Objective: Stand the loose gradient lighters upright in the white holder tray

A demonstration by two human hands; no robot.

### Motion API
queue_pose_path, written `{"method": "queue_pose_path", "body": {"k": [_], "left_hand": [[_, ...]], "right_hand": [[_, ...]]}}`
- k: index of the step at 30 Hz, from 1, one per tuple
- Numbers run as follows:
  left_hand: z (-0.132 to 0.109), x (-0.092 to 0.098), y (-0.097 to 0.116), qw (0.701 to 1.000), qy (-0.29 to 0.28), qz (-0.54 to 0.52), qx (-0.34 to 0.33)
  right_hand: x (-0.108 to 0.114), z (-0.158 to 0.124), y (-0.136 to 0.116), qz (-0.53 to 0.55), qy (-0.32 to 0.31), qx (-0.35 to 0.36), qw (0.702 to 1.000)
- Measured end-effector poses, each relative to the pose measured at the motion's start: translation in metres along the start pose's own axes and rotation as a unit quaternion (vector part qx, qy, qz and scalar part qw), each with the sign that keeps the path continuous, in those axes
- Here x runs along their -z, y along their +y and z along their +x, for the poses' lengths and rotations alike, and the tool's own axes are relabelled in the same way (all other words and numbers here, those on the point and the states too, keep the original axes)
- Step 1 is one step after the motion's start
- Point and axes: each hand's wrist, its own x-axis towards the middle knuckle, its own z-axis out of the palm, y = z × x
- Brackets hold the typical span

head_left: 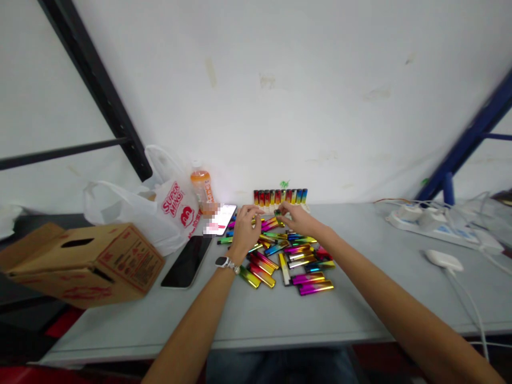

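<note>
Shiny multicoloured metallic lighters (277,248) heaped centre frame; upright red-to-blue lighter row (278,197) just above. Left hand (247,228) curled, right hand (296,216) pinched; can't tell if either grips anything.

workshop-like workspace, grey bench (372,245), scuffed white wall (280,117), blue metal post (469,137), power strip (442,229)
</note>
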Motion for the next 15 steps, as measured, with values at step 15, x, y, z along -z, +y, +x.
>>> {"method": "queue_pose_path", "body": {"k": [15], "left_hand": [[-0.006,-0.010,0.011,0.997,-0.016,-0.053,-0.047]], "right_hand": [[-0.026,-0.038,-0.039,0.562,0.095,-0.265,0.778]]}}
